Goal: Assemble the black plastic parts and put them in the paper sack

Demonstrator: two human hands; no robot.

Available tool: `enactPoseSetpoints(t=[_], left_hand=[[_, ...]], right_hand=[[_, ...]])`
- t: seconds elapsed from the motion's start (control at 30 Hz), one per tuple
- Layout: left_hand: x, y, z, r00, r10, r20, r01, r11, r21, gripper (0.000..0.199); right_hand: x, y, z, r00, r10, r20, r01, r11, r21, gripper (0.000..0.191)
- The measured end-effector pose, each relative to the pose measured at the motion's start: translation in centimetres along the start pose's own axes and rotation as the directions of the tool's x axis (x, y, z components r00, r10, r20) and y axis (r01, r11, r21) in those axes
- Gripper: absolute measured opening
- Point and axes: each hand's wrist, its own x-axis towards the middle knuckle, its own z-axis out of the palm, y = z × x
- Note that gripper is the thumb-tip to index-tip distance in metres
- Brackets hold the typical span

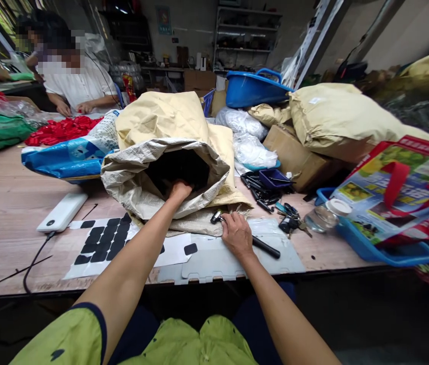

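A large cream sack [161, 114] lies on the table with its pale, rolled mouth facing me. Into its dark opening reaches my left hand [180, 189]; the fingers are hidden inside. My right hand [237, 232] rests over a tool with a black handle [266, 247], its fingers curled round the part near the metal end [216, 217]. Beneath that hand is a grey plastic board [206, 258]. White sheets with black rounded squares [102, 241] lie left of the board, partly behind my left forearm.
A white power bank [62, 212] with a cable lies at the left. Keys [290, 219], a clear jar [324, 215] and a blue basket [389, 252] stand at the right. Across the table a person [79, 86] handles red pieces [62, 131]. Black parts [256, 190] lie behind the keys.
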Motion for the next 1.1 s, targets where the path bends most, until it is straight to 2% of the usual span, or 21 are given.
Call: enactPoseSetpoints(t=[0.13,0.27,0.33,0.4,0.43,0.5,0.6,0.67,0.83,0.93,1.1], left_hand=[[-0.5,0.5,0.5,1.000,-0.018,0.015,0.016,0.996,0.087,0.035],[-1.6,0.5,-1.0,1.000,0.008,0.009,-0.009,0.991,0.133,0.029],[-3.1,-0.1,-2.3,0.991,0.116,-0.065,-0.108,0.988,0.112,0.024],[-5.6,-1.1,-3.6,0.950,0.275,-0.146,-0.275,0.961,0.022,0.024],[-7.1,-1.7,-4.1,0.923,0.355,-0.151,-0.365,0.930,-0.042,0.025],[-10.6,-3.0,-4.4,0.869,0.488,-0.080,-0.494,0.852,-0.173,0.027],[-14.6,-5.4,-3.3,0.811,0.580,0.071,-0.550,0.799,-0.243,0.022],[-15.9,-7.1,-1.9,0.807,0.580,0.112,-0.549,0.806,-0.222,0.016],[-15.8,-10.0,0.9,0.792,0.602,0.103,-0.582,0.795,-0.169,0.014],[-15.7,-10.5,1.2,0.773,0.629,0.077,-0.616,0.774,-0.144,0.018],[-15.9,-10.5,1.2,0.778,0.625,0.071,-0.610,0.777,-0.155,0.020]], right_hand=[[-0.1,0.0,0.0,1.000,-0.002,-0.005,0.002,1.000,0.003,0.020],[-0.1,0.0,0.0,1.000,0.000,-0.001,0.000,1.000,0.001,0.020],[-0.1,-0.1,-0.1,1.000,0.001,0.001,-0.001,1.000,0.000,0.020],[0.0,-0.1,-0.1,1.000,0.006,0.001,-0.006,1.000,-0.003,0.019],[0.0,-0.2,-0.1,1.000,0.008,0.000,-0.008,1.000,-0.003,0.019],[0.0,-0.2,-0.2,1.000,0.008,-0.001,-0.009,1.000,-0.007,0.019],[0.0,-0.3,-0.1,1.000,0.000,-0.006,0.000,1.000,-0.016,0.020],[0.0,-0.3,-0.1,1.000,-0.002,-0.011,0.001,1.000,-0.022,0.020],[-0.1,-0.2,0.1,1.000,-0.008,-0.025,0.007,0.999,-0.038,0.021],[-0.1,-0.2,0.2,1.000,-0.005,-0.029,0.004,0.999,-0.041,0.020],[-0.1,-0.3,0.3,0.999,-0.006,-0.033,0.005,0.999,-0.044,0.020]])
